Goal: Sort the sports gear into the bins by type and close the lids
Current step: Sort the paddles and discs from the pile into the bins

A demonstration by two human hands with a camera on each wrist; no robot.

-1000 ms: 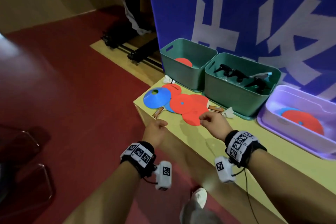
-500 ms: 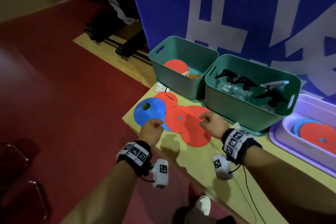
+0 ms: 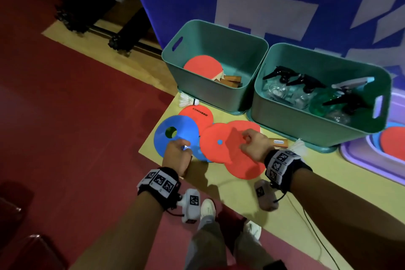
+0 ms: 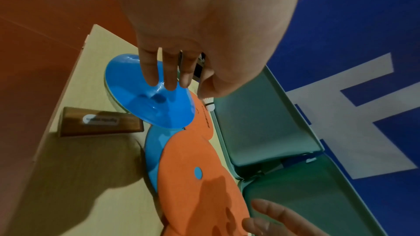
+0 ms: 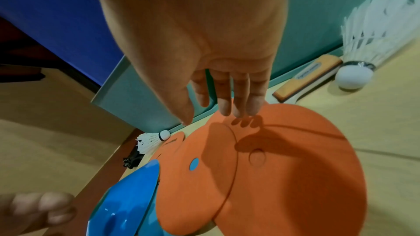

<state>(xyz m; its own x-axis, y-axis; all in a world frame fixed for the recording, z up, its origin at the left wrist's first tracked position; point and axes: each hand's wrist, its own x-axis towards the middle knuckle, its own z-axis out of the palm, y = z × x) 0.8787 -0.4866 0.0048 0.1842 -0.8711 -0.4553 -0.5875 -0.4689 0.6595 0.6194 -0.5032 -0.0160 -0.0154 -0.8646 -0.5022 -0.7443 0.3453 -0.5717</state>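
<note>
On the near corner of the yellow table (image 3: 306, 177) lie a blue cone (image 3: 173, 136), overlapping orange discs (image 3: 219, 149) and a red paddle (image 3: 197, 114). My left hand (image 3: 177, 149) grips the blue cone's near edge. The cone (image 4: 154, 103) is tilted up off the table in the left wrist view, with a second blue disc (image 4: 154, 150) under the orange ones. My right hand (image 3: 249, 140) hovers over the larger orange disc (image 5: 295, 168), fingers (image 5: 240, 100) straight and holding nothing. The left teal bin (image 3: 214, 35) holds a red paddle (image 3: 201, 66).
The right teal bin (image 3: 317, 123) holds spray bottles (image 3: 306, 85). At the far right a purple bin (image 3: 355, 155) holds discs. Two shuttlecocks (image 3: 187, 101) (image 5: 363, 51) and a paddle handle (image 5: 306, 78) lie by the bins. Another wooden handle (image 4: 100, 121) lies near the table edge.
Both hands have moved forward from the table's front edge onto the gear. The left hand took the blue cone's edge and tipped it up. The right hand came over the orange discs.
</note>
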